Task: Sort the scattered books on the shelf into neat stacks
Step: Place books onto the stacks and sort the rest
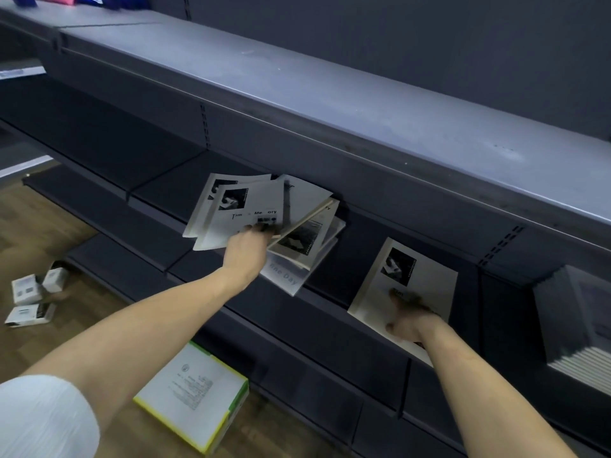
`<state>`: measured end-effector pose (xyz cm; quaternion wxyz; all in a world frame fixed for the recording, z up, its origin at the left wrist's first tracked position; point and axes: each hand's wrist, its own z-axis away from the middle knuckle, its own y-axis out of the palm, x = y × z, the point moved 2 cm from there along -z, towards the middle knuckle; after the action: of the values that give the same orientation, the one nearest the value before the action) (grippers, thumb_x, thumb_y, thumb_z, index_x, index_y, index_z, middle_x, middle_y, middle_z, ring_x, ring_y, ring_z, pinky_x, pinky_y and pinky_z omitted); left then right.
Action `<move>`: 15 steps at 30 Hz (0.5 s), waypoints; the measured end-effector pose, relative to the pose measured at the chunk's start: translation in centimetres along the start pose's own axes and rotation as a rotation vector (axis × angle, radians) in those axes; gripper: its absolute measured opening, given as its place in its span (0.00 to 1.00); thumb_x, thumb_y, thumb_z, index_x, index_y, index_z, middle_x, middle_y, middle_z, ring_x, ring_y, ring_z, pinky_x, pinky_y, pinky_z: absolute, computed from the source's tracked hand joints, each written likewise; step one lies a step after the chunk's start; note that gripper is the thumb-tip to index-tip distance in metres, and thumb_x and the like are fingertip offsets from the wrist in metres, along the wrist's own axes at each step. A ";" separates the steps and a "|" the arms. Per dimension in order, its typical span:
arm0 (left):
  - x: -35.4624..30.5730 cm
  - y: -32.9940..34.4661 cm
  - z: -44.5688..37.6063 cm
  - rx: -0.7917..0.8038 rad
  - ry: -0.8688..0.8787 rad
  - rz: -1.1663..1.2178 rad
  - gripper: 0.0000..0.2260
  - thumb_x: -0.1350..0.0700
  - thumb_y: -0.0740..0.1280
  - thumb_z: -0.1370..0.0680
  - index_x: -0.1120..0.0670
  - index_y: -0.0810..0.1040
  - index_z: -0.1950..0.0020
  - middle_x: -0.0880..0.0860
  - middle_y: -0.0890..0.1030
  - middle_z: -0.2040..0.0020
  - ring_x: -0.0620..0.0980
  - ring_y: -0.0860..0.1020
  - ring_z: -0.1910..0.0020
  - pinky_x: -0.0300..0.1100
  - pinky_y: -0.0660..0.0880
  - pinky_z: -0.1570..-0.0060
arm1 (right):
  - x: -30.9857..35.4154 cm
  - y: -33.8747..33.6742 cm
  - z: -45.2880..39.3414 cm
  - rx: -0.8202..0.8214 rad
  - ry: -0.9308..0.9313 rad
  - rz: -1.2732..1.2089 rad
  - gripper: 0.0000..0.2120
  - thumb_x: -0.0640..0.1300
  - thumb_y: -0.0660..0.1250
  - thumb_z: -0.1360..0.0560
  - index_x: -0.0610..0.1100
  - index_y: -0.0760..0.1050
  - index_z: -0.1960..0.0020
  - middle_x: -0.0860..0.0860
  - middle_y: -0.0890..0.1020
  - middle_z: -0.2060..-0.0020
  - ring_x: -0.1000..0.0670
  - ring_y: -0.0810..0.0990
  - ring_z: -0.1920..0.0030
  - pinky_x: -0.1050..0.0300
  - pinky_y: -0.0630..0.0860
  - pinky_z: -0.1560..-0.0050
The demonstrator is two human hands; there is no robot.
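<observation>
Hands reach into the dark shelf point(231, 292): nearer, the right hand point(408, 320) lies with fingers flat on a single white book point(413, 276); farther left, the left hand point(246, 247) pinches the top book point(244, 209) of a fanned, scattered pile point(310, 239).

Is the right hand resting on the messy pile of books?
No, the right hand rests on a single book lying apart; the left hand is at the messy pile.
</observation>
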<state>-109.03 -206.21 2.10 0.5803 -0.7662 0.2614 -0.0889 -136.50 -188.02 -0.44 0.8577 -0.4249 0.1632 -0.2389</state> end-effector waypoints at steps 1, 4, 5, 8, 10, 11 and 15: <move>-0.6 0.1 0.2 -0.034 0.029 0.026 0.27 0.71 0.62 0.27 0.49 0.77 0.33 0.57 0.81 0.47 0.59 0.78 0.52 0.48 0.75 0.60 | 0.0 0.0 -0.1 -0.007 -0.001 0.000 0.39 0.51 0.62 0.20 0.51 0.39 0.20 0.38 0.47 0.22 0.36 0.52 0.23 0.42 0.60 0.27; -2.8 1.1 1.1 -0.092 0.116 0.076 0.26 0.71 0.66 0.30 0.48 0.81 0.38 0.54 0.81 0.44 0.58 0.77 0.51 0.48 0.76 0.57 | -0.1 0.3 -0.2 -0.015 0.005 0.000 0.39 0.52 0.61 0.20 0.52 0.39 0.20 0.38 0.45 0.22 0.36 0.52 0.23 0.41 0.60 0.27; -3.7 1.6 1.6 -0.097 0.137 0.089 0.25 0.70 0.68 0.32 0.49 0.82 0.41 0.53 0.82 0.45 0.58 0.77 0.51 0.48 0.75 0.57 | -0.2 0.4 -0.3 -0.014 0.007 -0.003 0.39 0.53 0.61 0.20 0.52 0.38 0.20 0.38 0.44 0.22 0.36 0.51 0.23 0.41 0.59 0.27; -7.2 2.1 3.5 -0.133 0.192 0.164 0.18 0.66 0.73 0.32 0.49 0.84 0.46 0.50 0.82 0.48 0.56 0.77 0.52 0.47 0.75 0.57 | -0.6 0.9 -0.6 -0.046 0.013 -0.037 0.39 0.53 0.62 0.20 0.53 0.39 0.20 0.39 0.44 0.22 0.36 0.51 0.23 0.40 0.61 0.27; -9.5 2.7 4.7 -0.143 0.221 0.224 0.19 0.67 0.73 0.33 0.49 0.84 0.46 0.49 0.81 0.49 0.55 0.77 0.52 0.47 0.75 0.57 | -0.8 1.5 -0.6 -0.082 0.023 -0.069 0.39 0.53 0.62 0.20 0.54 0.40 0.20 0.41 0.45 0.22 0.37 0.52 0.23 0.40 0.60 0.27; -10.7 3.0 5.3 -0.130 0.234 0.262 0.20 0.67 0.72 0.32 0.48 0.83 0.45 0.49 0.81 0.49 0.54 0.77 0.52 0.47 0.75 0.56 | -0.9 1.8 -0.5 -0.114 0.018 -0.083 0.38 0.53 0.62 0.20 0.54 0.40 0.20 0.42 0.46 0.21 0.38 0.52 0.23 0.41 0.60 0.26; -15.5 4.7 8.4 0.015 0.338 0.373 0.19 0.64 0.68 0.26 0.44 0.81 0.41 0.47 0.79 0.48 0.52 0.75 0.48 0.47 0.73 0.52 | -1.3 3.8 1.3 -0.307 -0.023 -0.324 0.40 0.49 0.62 0.20 0.51 0.36 0.21 0.44 0.44 0.21 0.42 0.51 0.22 0.49 0.62 0.27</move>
<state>-119.89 -192.18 -2.33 0.5403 -0.6746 0.4911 -0.1088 -135.93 -184.42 -2.64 0.7351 -0.5739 0.1175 -0.3412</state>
